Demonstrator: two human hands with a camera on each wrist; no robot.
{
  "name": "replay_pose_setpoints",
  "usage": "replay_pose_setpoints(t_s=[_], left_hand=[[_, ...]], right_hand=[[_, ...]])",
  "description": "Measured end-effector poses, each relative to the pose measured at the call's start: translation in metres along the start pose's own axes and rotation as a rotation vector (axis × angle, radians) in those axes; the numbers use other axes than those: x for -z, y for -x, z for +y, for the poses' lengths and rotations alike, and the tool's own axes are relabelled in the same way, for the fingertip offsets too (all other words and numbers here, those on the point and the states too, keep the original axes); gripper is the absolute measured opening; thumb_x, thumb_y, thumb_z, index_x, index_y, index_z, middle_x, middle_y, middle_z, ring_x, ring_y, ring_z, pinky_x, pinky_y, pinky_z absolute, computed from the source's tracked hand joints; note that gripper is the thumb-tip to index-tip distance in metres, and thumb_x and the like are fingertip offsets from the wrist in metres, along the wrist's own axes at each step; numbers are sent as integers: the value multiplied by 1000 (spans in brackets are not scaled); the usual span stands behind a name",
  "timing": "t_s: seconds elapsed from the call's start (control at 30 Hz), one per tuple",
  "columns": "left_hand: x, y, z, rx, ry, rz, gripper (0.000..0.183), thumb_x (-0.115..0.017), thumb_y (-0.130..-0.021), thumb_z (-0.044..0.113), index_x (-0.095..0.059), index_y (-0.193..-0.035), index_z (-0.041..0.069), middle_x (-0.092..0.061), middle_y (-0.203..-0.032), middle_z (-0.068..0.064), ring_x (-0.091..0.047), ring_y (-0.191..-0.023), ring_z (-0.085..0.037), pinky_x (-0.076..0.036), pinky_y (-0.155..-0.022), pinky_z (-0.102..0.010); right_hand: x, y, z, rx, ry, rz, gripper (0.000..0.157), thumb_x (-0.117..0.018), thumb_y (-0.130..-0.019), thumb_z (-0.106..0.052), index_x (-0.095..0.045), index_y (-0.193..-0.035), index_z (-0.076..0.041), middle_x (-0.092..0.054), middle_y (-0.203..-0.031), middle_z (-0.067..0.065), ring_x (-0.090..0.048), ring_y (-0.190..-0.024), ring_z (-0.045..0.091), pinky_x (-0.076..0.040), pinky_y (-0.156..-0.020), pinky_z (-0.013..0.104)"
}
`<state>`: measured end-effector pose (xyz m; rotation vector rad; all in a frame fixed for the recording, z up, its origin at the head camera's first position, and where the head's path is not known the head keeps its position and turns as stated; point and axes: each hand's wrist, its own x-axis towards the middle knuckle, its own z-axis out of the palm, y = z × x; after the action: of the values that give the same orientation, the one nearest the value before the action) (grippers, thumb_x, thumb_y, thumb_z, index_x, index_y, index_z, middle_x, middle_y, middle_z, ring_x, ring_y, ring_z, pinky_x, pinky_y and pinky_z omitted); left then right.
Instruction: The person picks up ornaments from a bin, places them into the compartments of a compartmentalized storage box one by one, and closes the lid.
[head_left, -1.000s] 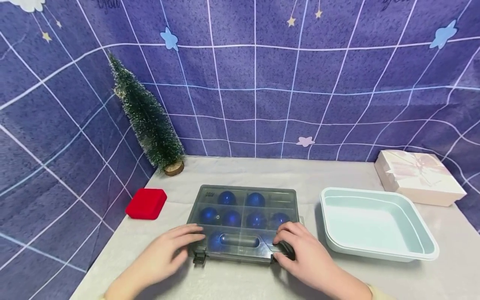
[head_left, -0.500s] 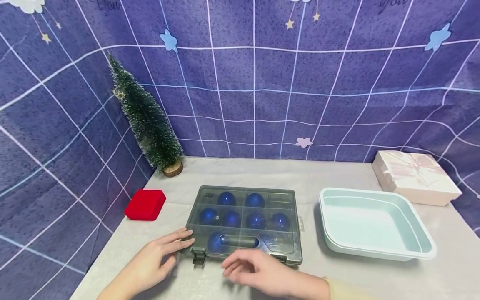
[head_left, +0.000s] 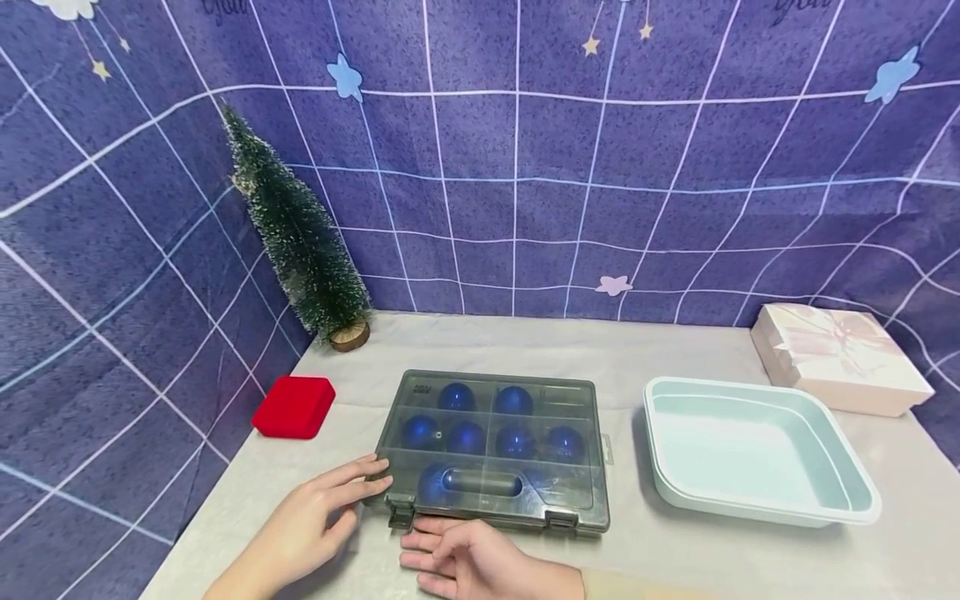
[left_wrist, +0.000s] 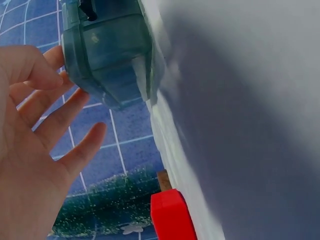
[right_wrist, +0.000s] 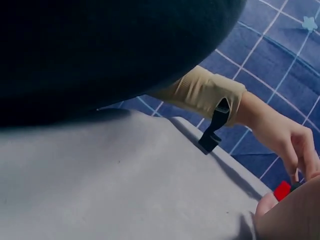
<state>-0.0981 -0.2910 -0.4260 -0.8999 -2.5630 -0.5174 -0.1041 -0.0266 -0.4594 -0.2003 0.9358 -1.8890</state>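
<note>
A smoky see-through divided case (head_left: pixel 495 457) lies with its lid down on the table, with several blue balls (head_left: pixel 516 439) inside. Its left latch (head_left: pixel 401 512) sticks out from the front edge; the right latch (head_left: pixel 561 518) lies flush. My left hand (head_left: pixel 303 521) has its fingertips at the case's left side, fingers extended; the left wrist view shows the case's corner (left_wrist: pixel 107 60) right by them. Palm turned up, my right hand (head_left: pixel 476 557) is at the front edge, its fingertips close under the left latch, holding nothing. In the right wrist view only part of it shows.
On the right stands a pale mint tray (head_left: pixel 757 450), with a pinkish gift box (head_left: pixel 843 358) behind it. A red box (head_left: pixel 294 407) sits to the left, and a small frosted Christmas tree (head_left: pixel 300 242) at the back left. Patterned blue cloth (head_left: pixel 555 200) hangs behind the table.
My right hand has let go of the case's right latch and moved left along the front to the left latch, turning palm up. My left hand has drawn back slightly from the lid.
</note>
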Motion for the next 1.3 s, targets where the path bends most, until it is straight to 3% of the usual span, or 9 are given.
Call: replay_pose_setpoints(t_s=[0.2, 0.37, 0.6, 0.73, 0.87, 0.93, 1.03, 1.17, 1.3], left_hand=[[-3, 4, 1, 15, 33, -3, 63, -72, -69, -10, -73, -127, 15, -63, -139, -1, -56, -130, -25, -24, -107, -9], [-6, 7, 4, 47, 61, -28, 66, -72, -71, -11, -71, -132, 15, -61, -142, -1, -53, -133, -25, -26, -106, -8], [-5, 7, 6, 42, 60, -27, 65, -72, -72, -10, -70, -133, 14, -60, -143, -2, -53, -133, -26, -26, -107, -9], [-5, 6, 6, 34, 60, -23, 64, -72, -72, -10, -70, -133, 13, -60, -143, -3, -53, -133, -26, -25, -107, -9], [-5, 6, 5, 13, 61, -7, 63, -72, -73, -10, -70, -132, 13, -61, -141, -4, -55, -132, -27, -27, -107, -10], [-5, 5, 5, 12, 61, -6, 64, -72, -73, -10, -70, -132, 14, -61, -142, -3, -55, -132, -27, -28, -106, -10], [-4, 5, 5, 16, 57, -8, 66, -72, -74, -10, -70, -134, 17, -61, -142, -2, -55, -131, -26, -29, -105, -10], [-3, 4, 4, 23, 48, -18, 65, -73, -73, -10, -70, -133, 17, -61, -142, -1, -55, -131, -26, -30, -104, -9], [-2, 4, 4, 17, 54, -20, 63, -73, -72, -10, -71, -131, 15, -62, -141, -3, -55, -131, -26, -28, -106, -9]], right_hand=[[0, -8, 5, 16, -44, -31, 73, -39, -94, -1, -1, -153, 18, -25, -162, 28, -29, -147, 40, -38, -109, 39], [1, -9, 7, 33, -44, -34, 72, -37, -93, 1, -3, -153, 20, -31, -160, 27, -33, -146, 39, -39, -106, 37], [-5, -3, 4, 64, -27, -56, 70, -40, -90, 3, -22, -157, 9, -40, -157, 22, -41, -141, 33, -47, -90, 24], [-11, -1, 0, 113, 65, -31, 62, -45, -92, -1, -36, -152, 10, -51, -148, 21, -55, -129, 26, -48, -85, 22], [-15, -1, -10, 311, 413, -52, 49, -54, -93, -3, -53, -141, 10, -62, -135, 23, -64, -118, 22, -51, -87, 22], [-15, -3, -18, 466, 679, -33, 44, -59, -94, -3, -59, -136, 7, -63, -134, 20, -63, -119, 20, -51, -91, 23], [-15, -6, -31, 646, 1155, 82, 44, -68, -95, -12, -61, -138, -3, -60, -141, 10, -54, -129, 19, -48, -100, 32], [-14, -14, -39, 662, 1671, 278, 62, -77, -91, -35, -58, -144, -9, -49, -152, 2, -40, -141, 19, -43, -107, 44], [-14, -23, -36, 550, 1909, 359, 79, -73, -89, -54, -52, -149, -9, -42, -158, 3, -34, -146, 22, -38, -111, 45]])
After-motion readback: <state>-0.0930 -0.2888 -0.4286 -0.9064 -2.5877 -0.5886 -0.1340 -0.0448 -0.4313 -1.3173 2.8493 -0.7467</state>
